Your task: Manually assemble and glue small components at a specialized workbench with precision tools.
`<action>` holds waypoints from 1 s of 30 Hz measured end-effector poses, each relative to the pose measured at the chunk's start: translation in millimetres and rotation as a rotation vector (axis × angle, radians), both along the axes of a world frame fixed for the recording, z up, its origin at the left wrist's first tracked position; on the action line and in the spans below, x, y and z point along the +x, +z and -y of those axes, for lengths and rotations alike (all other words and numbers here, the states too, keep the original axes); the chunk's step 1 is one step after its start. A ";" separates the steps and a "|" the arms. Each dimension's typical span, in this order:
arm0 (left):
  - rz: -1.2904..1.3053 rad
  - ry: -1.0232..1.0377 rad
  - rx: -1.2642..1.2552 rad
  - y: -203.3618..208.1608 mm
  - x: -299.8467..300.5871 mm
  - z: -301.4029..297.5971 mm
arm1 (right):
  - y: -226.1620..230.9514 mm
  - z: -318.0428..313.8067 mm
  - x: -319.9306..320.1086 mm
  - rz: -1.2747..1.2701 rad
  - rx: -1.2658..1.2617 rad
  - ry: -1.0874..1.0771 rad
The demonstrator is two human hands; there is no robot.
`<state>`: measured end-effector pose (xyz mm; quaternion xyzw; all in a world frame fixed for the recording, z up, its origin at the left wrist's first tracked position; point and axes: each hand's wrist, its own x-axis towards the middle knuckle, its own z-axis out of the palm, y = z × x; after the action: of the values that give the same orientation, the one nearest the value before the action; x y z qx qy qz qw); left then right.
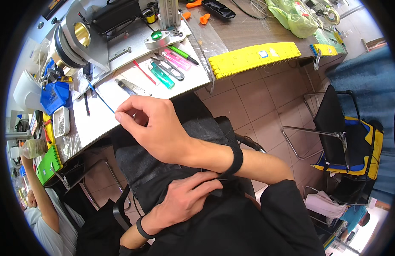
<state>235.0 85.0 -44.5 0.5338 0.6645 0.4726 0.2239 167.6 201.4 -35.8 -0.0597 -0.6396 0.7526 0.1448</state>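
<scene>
My right hand (157, 126) is held over the near edge of the white worktop (93, 126), thumb and forefinger pinched on the near end of a thin blue stick (102, 99). The stick slants away to the far left, toward a small clear plastic bag (80, 83). My left hand (186, 198) lies across my lap, fingers stretched out and slightly apart. Its fingertips are close under the black band (236, 162) on my right wrist; whether they touch it I cannot tell. To the right of the stick lie a craft knife (131, 87) and a teal-handled cutter (163, 76).
A metal fixture with a brass ring (81, 34) stands at the back left. Near it are a blue bin (54, 96) and a white tray of small parts (61, 121). At far left a co-worker's hand holds a jar (34, 148). A yellow strip (255, 57) lines the brown table's edge.
</scene>
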 end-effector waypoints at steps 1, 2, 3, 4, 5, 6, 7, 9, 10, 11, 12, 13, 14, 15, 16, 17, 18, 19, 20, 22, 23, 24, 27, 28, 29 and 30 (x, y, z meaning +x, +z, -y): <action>0.015 0.045 0.021 1.7 -2.6 0.1 | -3.8 -2.0 1.9 -0.129 0.276 -0.090; 0.031 0.089 0.043 2.8 -4.6 0.1 | -9.2 -4.9 3.4 -0.130 0.274 -0.089; 0.030 0.091 0.042 3.3 -5.9 0.0 | -16.1 -8.8 4.6 -0.370 0.744 -0.054; 0.022 0.096 0.054 2.7 -6.9 -0.1 | -22.0 -12.2 6.4 -0.607 1.216 -0.015; 0.014 0.100 0.067 2.2 -7.4 -0.1 | -26.4 -13.7 10.1 -0.605 1.217 -0.014; 0.016 0.100 0.067 2.0 -7.5 0.1 | -29.5 -14.0 14.8 -0.556 1.378 0.104; -0.003 0.084 0.067 1.8 -7.9 0.3 | -33.4 -14.2 18.1 -0.500 1.535 0.223; -0.021 0.067 0.066 0.2 -7.3 -0.2 | -40.2 -14.1 19.7 -0.437 1.525 0.263; -0.040 0.056 0.071 -1.6 -5.9 -1.7 | -40.1 -13.7 18.6 -0.427 1.485 0.233; -0.059 0.045 0.076 -3.3 -4.6 -2.9 | -39.3 -13.5 17.6 -0.418 1.445 0.204; -0.060 0.045 0.077 -5.0 -3.3 -3.2 | -37.5 -13.3 17.1 -0.419 1.446 0.204; -0.076 0.059 0.077 -6.6 -1.3 -1.8 | -33.5 -11.5 16.6 -0.453 1.467 0.184; -0.092 0.073 0.077 -7.1 0.0 -0.8 | -30.2 -9.7 16.1 -0.488 1.487 0.165; -0.092 0.075 0.073 -6.4 0.6 -0.1 | -28.5 -8.0 14.8 -0.490 1.483 0.166; -0.117 0.085 0.084 -6.2 0.7 -1.0 | -27.3 -8.5 13.0 -0.492 1.432 0.171; -0.141 0.096 0.095 -5.7 0.9 -1.9 | -25.4 -8.8 11.7 -0.495 1.382 0.176; -0.140 0.097 0.097 -5.0 1.9 -3.0 | -22.4 -8.9 11.1 -0.495 1.384 0.178; -0.178 0.117 0.112 -4.0 3.2 -3.9 | -18.0 -8.4 10.1 -0.429 1.142 0.125; -0.217 0.138 0.128 -2.7 4.3 -5.0 | -12.6 -7.8 8.9 -0.361 0.902 0.074; -0.266 0.162 0.170 5.9 4.3 -7.5 | 5.3 -12.0 7.1 -0.279 0.702 0.059; -0.318 0.199 0.202 9.4 4.6 -6.1 | 13.8 -11.8 4.9 -0.199 0.492 0.056; -0.382 0.230 0.246 10.8 4.7 -5.6 | 19.7 -12.2 3.1 -0.167 0.398 0.039; -0.460 0.244 0.316 10.7 14.7 -6.1 | 29.9 -21.7 3.6 -0.252 0.505 -0.058; -0.488 0.246 0.323 11.7 17.4 -5.8 | 25.0 -22.9 2.2 -0.346 0.571 -0.113; -0.486 0.256 0.320 13.4 19.1 -5.9 | 23.3 -23.3 3.3 -0.345 0.570 -0.102; -0.510 0.251 0.328 15.7 20.5 -5.8 | 22.3 -24.1 4.7 -0.402 0.650 -0.104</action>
<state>255.5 90.8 -28.7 0.5777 0.6750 0.4482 -0.0987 172.3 225.5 -13.6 0.1058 -0.7996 0.4991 0.3168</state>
